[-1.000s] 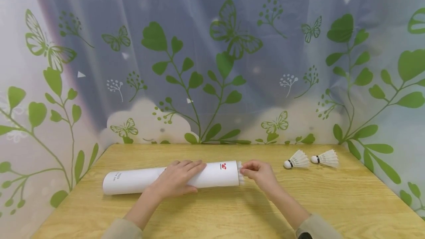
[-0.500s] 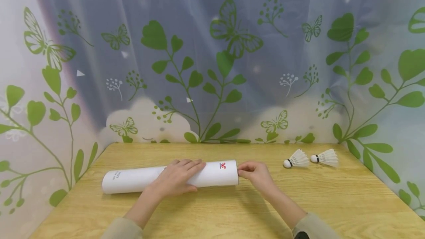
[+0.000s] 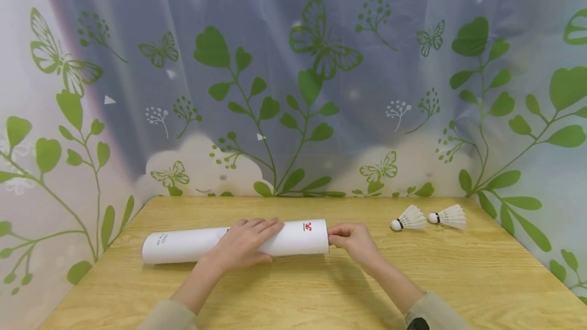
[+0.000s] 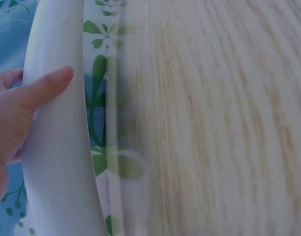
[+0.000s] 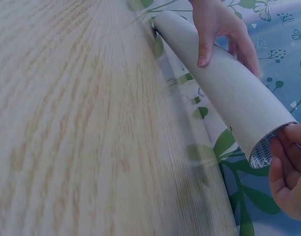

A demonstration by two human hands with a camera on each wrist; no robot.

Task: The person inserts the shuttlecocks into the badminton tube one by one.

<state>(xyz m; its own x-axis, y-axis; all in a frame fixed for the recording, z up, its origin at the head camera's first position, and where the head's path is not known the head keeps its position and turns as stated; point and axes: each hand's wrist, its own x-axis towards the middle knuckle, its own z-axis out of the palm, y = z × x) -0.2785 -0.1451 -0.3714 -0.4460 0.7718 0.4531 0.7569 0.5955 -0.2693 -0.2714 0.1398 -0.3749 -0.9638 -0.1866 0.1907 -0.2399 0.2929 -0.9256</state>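
A white shuttlecock tube (image 3: 197, 246) with a red logo near its right end lies on its side on the table. My left hand (image 3: 243, 243) grips it round the middle, thumb on the near side and fingers over the top. At the right end, my right hand (image 3: 355, 242) has its thumb and forefinger together at the mouth. In the right wrist view, the net-like white skirt of a shuttlecock (image 5: 261, 153) shows just inside the rim, and the fingertips of the right hand (image 5: 290, 172) reach in to pinch it; their tips are partly hidden.
Two white shuttlecocks, the nearer one (image 3: 409, 218) and the farther one (image 3: 448, 217), lie on the wooden table (image 3: 435, 269) to the right of the tube. A curtain (image 3: 275, 90) with green leaves and butterflies hangs behind the table.
The feathers that stuck out of the tube's mouth have gone inside it, as my right hand moved slightly left against the rim. My left hand has kept its grip.
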